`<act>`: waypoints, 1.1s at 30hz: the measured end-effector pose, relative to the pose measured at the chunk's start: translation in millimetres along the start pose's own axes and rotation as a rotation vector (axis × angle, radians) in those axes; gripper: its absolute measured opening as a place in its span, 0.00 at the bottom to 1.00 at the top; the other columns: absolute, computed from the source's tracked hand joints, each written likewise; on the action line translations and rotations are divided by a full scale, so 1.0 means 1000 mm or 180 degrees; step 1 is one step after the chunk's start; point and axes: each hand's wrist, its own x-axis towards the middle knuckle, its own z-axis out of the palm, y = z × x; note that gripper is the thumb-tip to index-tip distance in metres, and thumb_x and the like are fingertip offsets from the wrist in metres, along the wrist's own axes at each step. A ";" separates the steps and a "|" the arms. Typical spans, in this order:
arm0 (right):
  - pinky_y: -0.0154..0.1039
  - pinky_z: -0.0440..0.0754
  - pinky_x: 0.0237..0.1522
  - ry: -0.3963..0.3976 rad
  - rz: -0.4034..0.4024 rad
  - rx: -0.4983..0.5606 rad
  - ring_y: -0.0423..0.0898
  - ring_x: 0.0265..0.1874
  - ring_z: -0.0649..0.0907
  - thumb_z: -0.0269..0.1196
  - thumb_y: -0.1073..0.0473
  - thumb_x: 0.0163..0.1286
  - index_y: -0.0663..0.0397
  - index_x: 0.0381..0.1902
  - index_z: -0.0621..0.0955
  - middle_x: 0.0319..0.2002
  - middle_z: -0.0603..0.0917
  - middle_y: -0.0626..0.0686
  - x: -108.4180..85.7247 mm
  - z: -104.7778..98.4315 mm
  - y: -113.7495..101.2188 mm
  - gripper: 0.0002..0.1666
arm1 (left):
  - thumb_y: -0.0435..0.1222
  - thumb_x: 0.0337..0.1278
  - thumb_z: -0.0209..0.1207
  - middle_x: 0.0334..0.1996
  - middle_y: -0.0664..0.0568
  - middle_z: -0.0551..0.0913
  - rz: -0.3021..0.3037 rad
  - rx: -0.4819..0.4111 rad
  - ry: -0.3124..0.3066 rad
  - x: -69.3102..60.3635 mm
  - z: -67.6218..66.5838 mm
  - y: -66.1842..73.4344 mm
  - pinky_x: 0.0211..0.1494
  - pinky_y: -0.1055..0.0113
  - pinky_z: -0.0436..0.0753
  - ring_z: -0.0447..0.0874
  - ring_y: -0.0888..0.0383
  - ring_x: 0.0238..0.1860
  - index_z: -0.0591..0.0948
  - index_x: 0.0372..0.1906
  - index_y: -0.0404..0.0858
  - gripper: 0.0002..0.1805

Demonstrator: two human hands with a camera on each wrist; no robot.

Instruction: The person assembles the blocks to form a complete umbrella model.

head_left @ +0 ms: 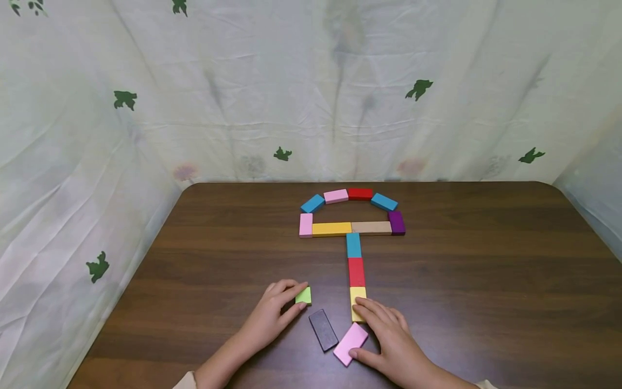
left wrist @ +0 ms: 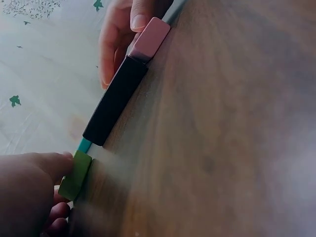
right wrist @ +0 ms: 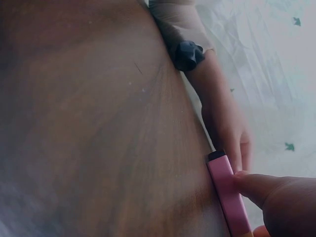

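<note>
My left hand (head_left: 267, 313) pinches a small lime-green block (head_left: 304, 295) between thumb and index finger, left of a column of blocks on the table. Over the column's lowest block, a yellow one (head_left: 358, 296), lie the fingertips of my right hand (head_left: 396, 343). Its thumb touches the near side of a slanted pink block (head_left: 351, 344), and the fingers are spread. A dark grey block (head_left: 323, 330) lies between the hands, its lower end close to the pink block. The right wrist view shows the thumb against the pink block (right wrist: 229, 192).
Above the yellow block, a red block (head_left: 356, 272) and a blue block (head_left: 353, 245) continue the column. It meets a row of a yellow-orange block (head_left: 331, 229) and a tan block (head_left: 371, 228), under an arch of several coloured blocks. A pale curtain (head_left: 311, 97) hangs behind the brown table (head_left: 486, 281).
</note>
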 end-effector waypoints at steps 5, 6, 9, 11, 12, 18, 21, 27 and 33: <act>0.53 0.55 0.51 0.0030 -0.0036 -0.0021 0.49 0.58 0.66 0.65 0.39 0.52 0.56 0.58 0.72 0.59 0.68 0.48 0.000 0.000 -0.001 0.40 | 0.35 0.54 0.59 0.43 0.58 0.74 -0.0013 0.0011 -0.0064 0.005 0.002 0.002 0.43 0.64 0.71 0.69 0.61 0.43 0.78 0.53 0.40 0.19; 0.52 0.55 0.51 0.0026 -0.0031 -0.0020 0.49 0.58 0.66 0.65 0.39 0.52 0.56 0.58 0.72 0.59 0.68 0.48 0.000 0.000 -0.001 0.40 | 0.35 0.54 0.59 0.43 0.59 0.74 -0.0018 0.0010 -0.0081 0.005 0.002 0.002 0.43 0.64 0.71 0.68 0.61 0.43 0.78 0.53 0.40 0.19; 0.52 0.55 0.52 0.0027 -0.0037 -0.0010 0.50 0.58 0.66 0.65 0.39 0.51 0.56 0.58 0.72 0.59 0.68 0.49 0.000 0.000 -0.001 0.40 | 0.35 0.55 0.59 0.43 0.59 0.74 -0.0016 0.0006 -0.0129 0.007 0.003 0.004 0.43 0.65 0.71 0.68 0.61 0.42 0.77 0.53 0.41 0.19; 0.52 0.55 0.51 0.0037 -0.0044 -0.0012 0.50 0.58 0.66 0.65 0.39 0.51 0.56 0.57 0.72 0.59 0.68 0.49 0.000 0.000 0.000 0.40 | 0.35 0.54 0.59 0.43 0.59 0.74 -0.0009 -0.0006 -0.0150 0.008 0.003 0.005 0.43 0.65 0.71 0.68 0.61 0.42 0.77 0.54 0.41 0.19; 0.52 0.55 0.51 0.0040 -0.0048 -0.0011 0.50 0.57 0.66 0.65 0.39 0.51 0.56 0.57 0.72 0.59 0.68 0.49 0.000 0.000 0.000 0.40 | 0.35 0.54 0.59 0.43 0.59 0.74 -0.0006 -0.0012 -0.0156 0.008 0.003 0.005 0.43 0.65 0.71 0.68 0.61 0.42 0.77 0.53 0.41 0.19; 0.52 0.55 0.52 -0.0008 0.0011 0.0005 0.49 0.58 0.66 0.64 0.38 0.52 0.56 0.57 0.72 0.60 0.68 0.49 0.000 0.000 0.000 0.40 | 0.35 0.53 0.60 0.42 0.59 0.74 0.0042 -0.0049 -0.0177 0.007 0.004 0.005 0.43 0.64 0.70 0.68 0.62 0.42 0.78 0.52 0.41 0.19; 0.52 0.55 0.52 -0.0007 0.0008 -0.0006 0.49 0.58 0.66 0.64 0.38 0.52 0.56 0.57 0.72 0.60 0.68 0.49 0.000 0.000 0.000 0.40 | 0.36 0.53 0.60 0.42 0.60 0.74 0.0058 -0.0082 -0.0202 0.007 0.004 0.006 0.42 0.64 0.70 0.68 0.62 0.42 0.79 0.52 0.42 0.18; 0.52 0.54 0.52 -0.0056 0.0064 0.0016 0.49 0.58 0.65 0.63 0.37 0.52 0.55 0.57 0.72 0.60 0.67 0.48 0.000 0.000 -0.001 0.41 | 0.38 0.54 0.60 0.42 0.60 0.74 0.0057 -0.0115 -0.0244 0.006 0.004 0.006 0.42 0.64 0.69 0.68 0.62 0.42 0.79 0.51 0.44 0.18; 0.52 0.54 0.53 -0.0124 0.0144 0.0043 0.49 0.58 0.65 0.61 0.35 0.53 0.55 0.58 0.72 0.60 0.67 0.48 0.001 -0.001 -0.001 0.41 | 0.39 0.54 0.59 0.42 0.61 0.74 0.0093 -0.0131 -0.0304 0.006 0.004 0.006 0.42 0.63 0.69 0.68 0.63 0.41 0.79 0.52 0.45 0.18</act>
